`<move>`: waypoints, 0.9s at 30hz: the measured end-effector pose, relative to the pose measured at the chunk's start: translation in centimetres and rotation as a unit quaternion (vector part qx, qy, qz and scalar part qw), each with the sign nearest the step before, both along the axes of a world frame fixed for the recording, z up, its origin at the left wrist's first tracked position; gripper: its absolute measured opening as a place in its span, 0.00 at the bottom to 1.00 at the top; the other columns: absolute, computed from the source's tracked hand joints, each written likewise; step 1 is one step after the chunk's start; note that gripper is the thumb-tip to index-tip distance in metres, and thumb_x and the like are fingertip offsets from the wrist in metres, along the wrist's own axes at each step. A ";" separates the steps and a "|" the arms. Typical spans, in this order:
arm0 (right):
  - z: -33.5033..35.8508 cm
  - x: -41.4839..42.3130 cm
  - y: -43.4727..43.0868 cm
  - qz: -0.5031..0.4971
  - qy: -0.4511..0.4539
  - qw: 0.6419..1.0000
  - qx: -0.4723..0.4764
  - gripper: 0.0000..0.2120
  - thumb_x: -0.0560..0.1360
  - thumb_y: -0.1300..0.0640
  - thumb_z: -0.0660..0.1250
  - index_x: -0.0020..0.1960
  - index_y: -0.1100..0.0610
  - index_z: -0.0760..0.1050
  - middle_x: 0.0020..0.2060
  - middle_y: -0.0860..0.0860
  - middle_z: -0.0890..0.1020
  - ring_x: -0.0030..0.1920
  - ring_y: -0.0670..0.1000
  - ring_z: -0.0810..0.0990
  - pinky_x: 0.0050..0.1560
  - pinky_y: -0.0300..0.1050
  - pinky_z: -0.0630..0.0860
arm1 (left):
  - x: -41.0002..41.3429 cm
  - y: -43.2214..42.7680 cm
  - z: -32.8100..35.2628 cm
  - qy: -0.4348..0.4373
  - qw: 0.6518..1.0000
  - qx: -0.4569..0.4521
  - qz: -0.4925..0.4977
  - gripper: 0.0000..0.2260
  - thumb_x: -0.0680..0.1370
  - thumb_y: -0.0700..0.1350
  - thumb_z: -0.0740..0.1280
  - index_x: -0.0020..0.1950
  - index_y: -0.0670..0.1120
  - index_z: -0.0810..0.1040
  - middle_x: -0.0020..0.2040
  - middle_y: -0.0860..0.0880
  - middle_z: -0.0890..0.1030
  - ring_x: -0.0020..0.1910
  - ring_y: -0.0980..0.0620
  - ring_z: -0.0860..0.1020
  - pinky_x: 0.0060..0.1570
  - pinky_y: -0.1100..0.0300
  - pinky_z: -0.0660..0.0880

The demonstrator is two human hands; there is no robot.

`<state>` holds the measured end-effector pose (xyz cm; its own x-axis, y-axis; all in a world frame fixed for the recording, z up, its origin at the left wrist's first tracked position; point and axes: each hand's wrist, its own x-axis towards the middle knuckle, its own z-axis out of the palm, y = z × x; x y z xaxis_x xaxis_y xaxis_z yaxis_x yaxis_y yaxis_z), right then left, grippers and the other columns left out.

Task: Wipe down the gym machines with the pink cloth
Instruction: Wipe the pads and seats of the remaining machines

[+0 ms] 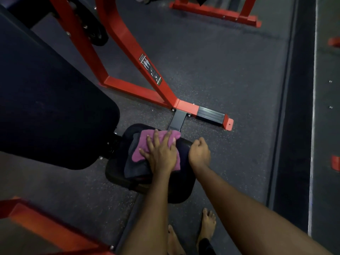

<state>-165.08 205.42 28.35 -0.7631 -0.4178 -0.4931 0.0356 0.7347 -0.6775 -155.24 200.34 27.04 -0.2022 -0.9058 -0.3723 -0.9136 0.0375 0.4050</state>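
A pink cloth (pixel 139 152) lies on the black padded seat (pixel 176 188) of a red-framed gym machine (pixel 128 46). My left hand (pixel 161 153) lies flat on the cloth with fingers spread, pressing it against the seat. A darker grey cloth layer (pixel 133 167) shows beneath the pink one. My right hand (pixel 199 154) is curled over the seat's right edge, fingers hidden behind the rim. The large black back pad (pixel 46 100) rises to the left of the seat.
Red frame legs (pixel 185 105) with a black foot plate (pixel 210 115) lie on the speckled rubber floor beyond the seat. Another red frame (pixel 215 11) stands at the far top, more red bar (pixel 46 227) at bottom left. My bare feet (pixel 207 227) stand below the seat.
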 end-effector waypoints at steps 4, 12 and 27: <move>0.3 0.3 -1.0 0.013 0.039 0.998 0.045 0.11 0.81 0.55 0.53 0.52 0.56 0.74 0.48 0.59 0.81 0.49 0.61 0.78 0.49 0.53 0.73 | 2.3 3.5 0.3 0.017 0.999 -0.023 -0.030 0.23 0.82 0.64 0.47 0.79 0.69 0.55 0.83 0.56 0.50 0.82 0.47 0.44 0.75 0.31 0.42; -0.1 0.4 -1.0 0.049 0.119 0.989 0.078 0.10 0.80 0.54 0.54 0.45 0.54 0.72 0.45 0.60 0.82 0.44 0.62 0.77 0.47 0.54 0.73 | 0.5 -8.1 -3.1 -0.043 0.999 0.003 -0.003 0.19 0.84 0.60 0.53 0.75 0.62 0.68 0.83 0.52 0.53 0.82 0.44 0.45 0.72 0.26 0.45; -0.3 0.7 -1.5 0.131 0.200 0.963 0.123 0.14 0.82 0.53 0.53 0.51 0.56 0.76 0.46 0.60 0.83 0.48 0.64 0.80 0.45 0.53 0.68 | 1.8 -12.5 -4.4 -0.053 0.998 0.036 0.014 0.19 0.84 0.59 0.55 0.73 0.60 0.71 0.82 0.51 0.58 0.82 0.44 0.47 0.71 0.24 0.45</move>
